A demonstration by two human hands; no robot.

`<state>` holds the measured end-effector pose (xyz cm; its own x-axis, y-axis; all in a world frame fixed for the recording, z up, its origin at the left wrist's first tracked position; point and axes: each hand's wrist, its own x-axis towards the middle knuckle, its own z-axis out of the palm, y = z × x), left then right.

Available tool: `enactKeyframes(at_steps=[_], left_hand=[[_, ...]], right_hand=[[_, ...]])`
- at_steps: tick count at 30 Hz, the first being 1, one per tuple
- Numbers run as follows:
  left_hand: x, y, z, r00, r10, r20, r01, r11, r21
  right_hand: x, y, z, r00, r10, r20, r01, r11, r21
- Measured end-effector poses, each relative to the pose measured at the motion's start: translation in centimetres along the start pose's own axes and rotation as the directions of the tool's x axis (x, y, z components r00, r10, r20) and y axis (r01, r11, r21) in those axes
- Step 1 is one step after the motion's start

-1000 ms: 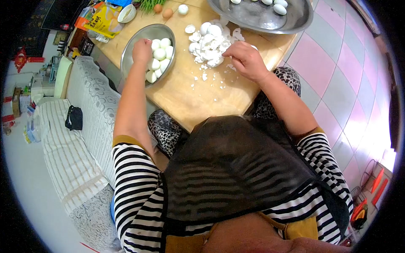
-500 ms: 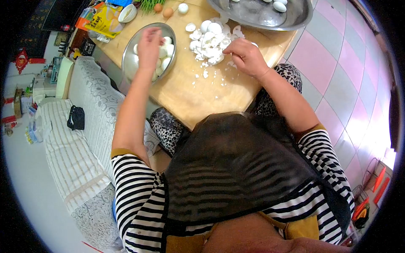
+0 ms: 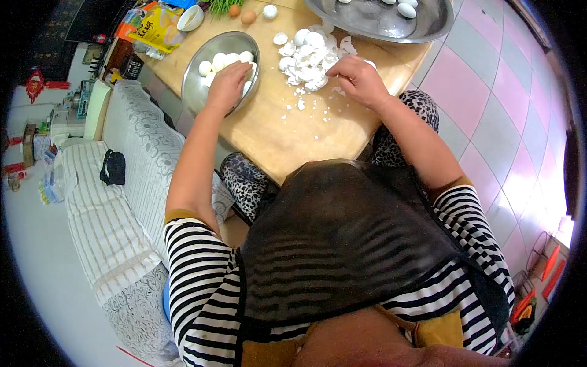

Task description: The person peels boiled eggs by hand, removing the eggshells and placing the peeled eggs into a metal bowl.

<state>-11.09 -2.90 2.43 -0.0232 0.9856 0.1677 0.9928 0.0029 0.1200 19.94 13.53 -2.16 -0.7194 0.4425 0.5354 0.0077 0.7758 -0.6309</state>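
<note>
My left hand (image 3: 227, 87) is inside the near part of a steel bowl (image 3: 194, 92), its fingers stretched over the peeled white eggs (image 3: 219, 61) there. Whether an egg lies under the palm is hidden. Beside the heap of broken eggshells (image 3: 304, 58), my right hand (image 3: 362, 79) is closed, with thumb and fingertips drawn together at the heap's right edge. What those fingers hold, if anything, I cannot make out. A bit of white shows just behind the right knuckles. Small shell crumbs (image 3: 301, 105) are scattered on the wooden table (image 3: 287, 137).
A large steel basin (image 3: 367, 30) with water and several white eggs (image 3: 406, 10) stands at the back right. Brown eggs (image 3: 248, 17), a white egg (image 3: 269, 11), a small white bowl (image 3: 190, 18), green stalks (image 3: 226, 6) and a yellow packet (image 3: 158, 27) lie along the back left.
My left hand has come down and nearer to me, from above the bowl onto the eggs, and its fingers now lie lower. My right hand stays by the shells.
</note>
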Motion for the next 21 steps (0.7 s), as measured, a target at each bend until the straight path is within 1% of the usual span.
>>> enactKeyframes(at_steps=[1, 3, 7, 9, 10, 11, 13, 14, 15, 16, 17, 18, 19, 21], left_hand=[[-0.2, -0.2, 0.1, 1.000, 0.000, -0.002, 0.000, 1.000, 0.000], [-0.4, 0.3, -0.7, 1.000, -0.007, 0.011, 0.006, 0.996, 0.092], [-2.0, 0.1, -1.6, 1.000, -0.009, 0.007, 0.007, 0.990, 0.140], [-3.3, -0.6, -1.9, 0.991, 0.033, -0.126, -0.012, 0.987, 0.158], [-4.1, -0.9, -2.2, 0.987, 0.033, -0.158, 0.000, 0.979, 0.205], [-4.9, -1.1, -2.6, 0.987, 0.030, -0.156, 0.003, 0.979, 0.204], [-6.3, -1.4, -3.4, 0.967, -0.141, -0.210, 0.176, 0.972, 0.154], [-7.1, -1.9, -3.8, 0.962, -0.171, -0.214, 0.215, 0.956, 0.200], [-7.9, -2.4, -4.0, 0.961, -0.175, -0.216, 0.220, 0.955, 0.201], [-8.8, -2.9, -4.1, 0.942, -0.179, -0.283, 0.241, 0.950, 0.200], [-9.4, -3.1, -4.3, 0.919, -0.181, -0.351, 0.262, 0.945, 0.198], [-10.0, -3.3, -4.5, 0.909, -0.206, -0.363, 0.288, 0.939, 0.189], [-10.5, -3.4, -4.4, 0.906, -0.208, -0.369, 0.292, 0.938, 0.188], [-10.6, -2.0, -4.8, 0.862, -0.217, -0.458, 0.288, 0.953, 0.091]], right_hand=[[0.0, 0.0, 0.0, 1.000, -0.001, 0.000, 0.001, 1.000, -0.001], [-0.1, -0.2, -0.1, 0.999, 0.021, 0.026, -0.021, 1.000, -0.002], [-0.3, 0.3, -0.2, 1.000, 0.004, 0.027, -0.004, 1.000, -0.016], [-0.4, 0.5, -0.1, 1.000, -0.005, 0.009, 0.005, 1.000, -0.028], [-0.4, 0.5, -0.1, 1.000, -0.004, 0.012, 0.005, 1.000, -0.025], [-0.4, 0.4, 0.0, 1.000, 0.022, 0.012, -0.022, 1.000, -0.020], [-0.4, 0.4, 0.1, 0.999, 0.046, 0.015, -0.046, 0.999, -0.013], [-0.4, 0.5, 0.1, 0.999, 0.038, 0.004, -0.038, 0.999, -0.009], [-0.3, 0.4, 0.2, 1.000, 0.029, -0.008, -0.029, 1.000, -0.006], [-0.3, 0.4, 0.2, 1.000, 0.024, -0.006, -0.024, 1.000, -0.004], [-0.3, 0.4, 0.2, 0.998, 0.057, 0.000, -0.057, 0.998, -0.008], [-0.3, 0.4, 0.2, 0.996, 0.090, 0.006, -0.090, 0.996, -0.013], [-0.3, 0.4, 0.2, 0.996, 0.084, 0.008, -0.083, 0.996, -0.015], [-0.2, 0.5, 0.2, 0.998, 0.018, -0.061, -0.026, 0.992, -0.126]])
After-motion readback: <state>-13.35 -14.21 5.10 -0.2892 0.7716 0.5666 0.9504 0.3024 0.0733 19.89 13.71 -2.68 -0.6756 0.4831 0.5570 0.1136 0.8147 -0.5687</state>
